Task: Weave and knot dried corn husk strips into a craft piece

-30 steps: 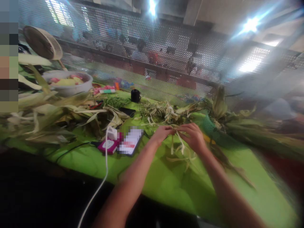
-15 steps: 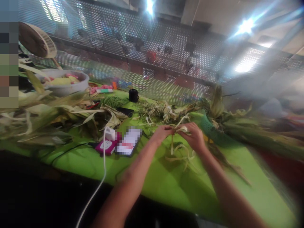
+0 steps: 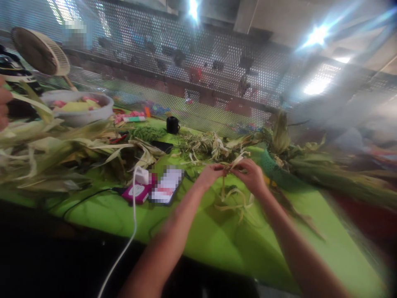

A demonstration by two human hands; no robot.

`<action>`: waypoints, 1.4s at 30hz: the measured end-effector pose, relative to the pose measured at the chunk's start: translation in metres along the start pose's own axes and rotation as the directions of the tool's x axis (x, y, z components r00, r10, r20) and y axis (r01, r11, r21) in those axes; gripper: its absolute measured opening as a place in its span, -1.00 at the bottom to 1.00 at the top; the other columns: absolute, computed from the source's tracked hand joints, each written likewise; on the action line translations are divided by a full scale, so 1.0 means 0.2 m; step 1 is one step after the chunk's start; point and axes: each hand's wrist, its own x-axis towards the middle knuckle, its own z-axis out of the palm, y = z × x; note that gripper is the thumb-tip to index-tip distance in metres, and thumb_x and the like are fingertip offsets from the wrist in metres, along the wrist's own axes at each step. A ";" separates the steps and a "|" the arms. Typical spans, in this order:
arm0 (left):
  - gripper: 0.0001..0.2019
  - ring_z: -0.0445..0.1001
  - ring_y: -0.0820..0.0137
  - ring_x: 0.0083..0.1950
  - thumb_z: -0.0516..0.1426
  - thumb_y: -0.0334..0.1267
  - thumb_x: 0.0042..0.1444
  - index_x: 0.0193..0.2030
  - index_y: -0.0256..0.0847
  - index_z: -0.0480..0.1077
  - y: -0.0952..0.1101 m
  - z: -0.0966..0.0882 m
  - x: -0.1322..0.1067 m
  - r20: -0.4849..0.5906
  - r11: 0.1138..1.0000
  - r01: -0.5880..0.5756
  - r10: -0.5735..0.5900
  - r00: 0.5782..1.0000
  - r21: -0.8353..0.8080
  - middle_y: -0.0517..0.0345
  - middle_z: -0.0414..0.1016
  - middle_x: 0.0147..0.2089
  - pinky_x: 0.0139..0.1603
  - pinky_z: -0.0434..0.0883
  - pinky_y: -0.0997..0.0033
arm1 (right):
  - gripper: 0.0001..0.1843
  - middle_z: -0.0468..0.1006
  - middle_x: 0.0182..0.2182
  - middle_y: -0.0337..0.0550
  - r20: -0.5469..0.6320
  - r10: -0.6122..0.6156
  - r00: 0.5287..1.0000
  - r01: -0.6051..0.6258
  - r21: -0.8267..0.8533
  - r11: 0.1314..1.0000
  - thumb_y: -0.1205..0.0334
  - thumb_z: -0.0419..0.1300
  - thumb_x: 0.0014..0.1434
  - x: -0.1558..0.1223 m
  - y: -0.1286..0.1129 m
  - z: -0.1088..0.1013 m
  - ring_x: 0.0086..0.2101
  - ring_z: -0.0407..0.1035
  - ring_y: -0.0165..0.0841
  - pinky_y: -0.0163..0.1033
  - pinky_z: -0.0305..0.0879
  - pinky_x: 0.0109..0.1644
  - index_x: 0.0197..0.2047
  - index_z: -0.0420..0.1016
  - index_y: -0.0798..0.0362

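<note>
My left hand (image 3: 210,175) and my right hand (image 3: 252,174) meet over the green table (image 3: 217,236), fingers pinched on pale corn husk strips (image 3: 233,165). Loose ends of the strips (image 3: 235,202) hang down onto the table below my hands. The fingertips nearly touch each other around the husk.
A phone (image 3: 166,186) and a pink power bank (image 3: 136,192) with a white cable (image 3: 128,244) lie left of my hands. Heaps of husks (image 3: 62,149) cover the left and far side. A grey bowl (image 3: 79,108), a fan (image 3: 40,51) and a black cup (image 3: 172,124) stand behind. Another person's hand (image 3: 3,105) shows at the far left.
My hands have stayed together on the husk, working it a little; a husk tip now sticks up between them. The view has shifted slightly right.
</note>
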 end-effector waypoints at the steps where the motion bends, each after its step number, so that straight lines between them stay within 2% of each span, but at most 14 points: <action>1: -0.66 0.41 0.41 -0.32 0.36 -0.19 -0.25 -0.28 -0.32 0.61 0.00 0.00 0.00 0.006 1.000 -0.001 0.001 1.000 0.002 0.14 0.57 -0.39 -0.11 0.29 0.37 | -0.85 0.58 -0.39 -0.15 0.007 -0.003 1.000 0.003 0.000 1.000 0.11 0.30 0.14 0.00 0.00 0.00 -0.32 0.41 -0.26 -0.18 0.34 -0.18 -0.29 0.59 0.00; 5: -0.62 0.41 0.40 -0.32 0.36 -0.15 -0.23 -0.25 -0.33 0.61 -0.01 0.00 0.01 0.026 0.999 -0.004 0.003 1.000 0.038 0.10 0.57 -0.37 -0.12 0.30 0.36 | -0.83 0.58 -0.39 -0.14 0.049 0.014 0.999 -0.014 -0.003 1.000 0.09 0.29 0.14 0.03 0.02 0.00 -0.32 0.42 -0.28 -0.20 0.32 -0.20 -0.31 0.59 0.01; 10: -0.64 0.42 0.40 -0.30 0.33 -0.13 -0.16 -0.23 -0.32 0.60 -0.03 -0.02 0.02 0.065 0.993 -0.037 0.030 0.997 0.108 0.09 0.57 -0.34 -0.11 0.30 0.36 | -0.79 0.58 -0.41 -0.15 0.116 0.099 0.988 -0.097 -0.023 0.995 0.06 0.30 0.11 0.06 0.05 0.00 -0.37 0.41 -0.31 -0.25 0.28 -0.29 -0.32 0.61 0.02; 13: -0.63 0.42 0.40 -0.31 0.31 -0.11 -0.14 -0.22 -0.32 0.59 -0.04 -0.03 0.03 0.089 0.987 -0.047 0.034 0.995 0.151 0.10 0.55 -0.35 -0.12 0.31 0.37 | -0.78 0.57 -0.45 -0.17 0.166 0.174 0.971 -0.175 -0.011 0.985 0.06 0.32 0.07 0.08 0.05 0.01 -0.42 0.39 -0.33 -0.26 0.25 -0.33 -0.30 0.63 0.02; 17: -0.59 0.40 0.40 -0.32 0.30 -0.05 -0.12 -0.20 -0.35 0.58 -0.03 -0.03 0.03 0.118 0.979 -0.066 0.044 0.992 0.192 0.11 0.53 -0.38 -0.15 0.31 0.39 | -0.76 0.60 -0.41 -0.18 0.240 0.256 0.937 -0.279 0.068 0.958 0.05 0.33 0.02 0.11 0.07 0.00 -0.39 0.43 -0.30 -0.25 0.26 -0.30 -0.30 0.64 0.03; 25: -0.54 0.36 0.41 -0.33 0.25 0.04 -0.04 -0.18 -0.35 0.58 -0.01 -0.02 0.02 0.151 0.964 -0.094 0.058 0.987 0.250 0.12 0.49 -0.38 -0.19 0.27 0.39 | -0.75 0.59 -0.46 -0.22 0.305 0.289 0.908 -0.318 0.049 0.947 0.04 0.30 0.03 0.13 0.07 -0.01 -0.42 0.40 -0.33 -0.28 0.21 -0.31 -0.34 0.64 0.05; 29: -0.52 0.32 0.44 -0.36 0.26 0.08 -0.06 -0.20 -0.36 0.58 -0.02 -0.03 0.02 0.114 0.959 -0.080 0.050 0.992 0.271 0.15 0.46 -0.42 -0.24 0.24 0.42 | -0.74 0.57 -0.49 -0.23 0.321 0.291 0.901 -0.315 0.023 0.949 0.02 0.30 0.03 0.14 0.06 0.00 -0.45 0.37 -0.34 -0.28 0.17 -0.36 -0.35 0.64 0.04; 37: -0.52 0.26 0.48 -0.40 0.26 0.10 -0.10 -0.29 -0.37 0.56 -0.04 -0.03 0.02 0.053 0.971 -0.067 0.056 0.997 0.231 0.19 0.41 -0.47 -0.32 0.16 0.45 | -0.77 0.59 -0.47 -0.22 0.304 0.317 0.898 -0.342 0.029 0.939 0.05 0.32 0.02 0.15 0.03 0.03 -0.43 0.40 -0.33 -0.28 0.21 -0.33 -0.35 0.64 0.04; 40: -0.53 0.25 0.49 -0.41 0.28 0.08 -0.13 -0.31 -0.37 0.55 -0.03 -0.03 0.02 0.028 0.981 -0.046 0.042 0.999 0.191 0.19 0.40 -0.47 -0.33 0.16 0.45 | -0.76 0.61 -0.43 -0.21 0.298 0.315 0.901 -0.353 0.082 0.932 0.06 0.31 0.04 0.15 0.03 0.03 -0.40 0.43 -0.32 -0.27 0.25 -0.29 -0.30 0.64 0.04; 42: -0.58 0.22 0.51 -0.44 0.29 0.04 -0.14 -0.35 -0.36 0.55 -0.01 -0.03 0.01 -0.010 0.981 -0.015 0.018 1.000 0.191 0.21 0.38 -0.51 -0.36 0.14 0.45 | -0.75 0.63 -0.38 -0.20 0.243 0.312 0.918 -0.351 0.136 0.927 0.07 0.29 0.06 0.13 0.04 0.02 -0.36 0.44 -0.31 -0.25 0.28 -0.24 -0.24 0.63 0.03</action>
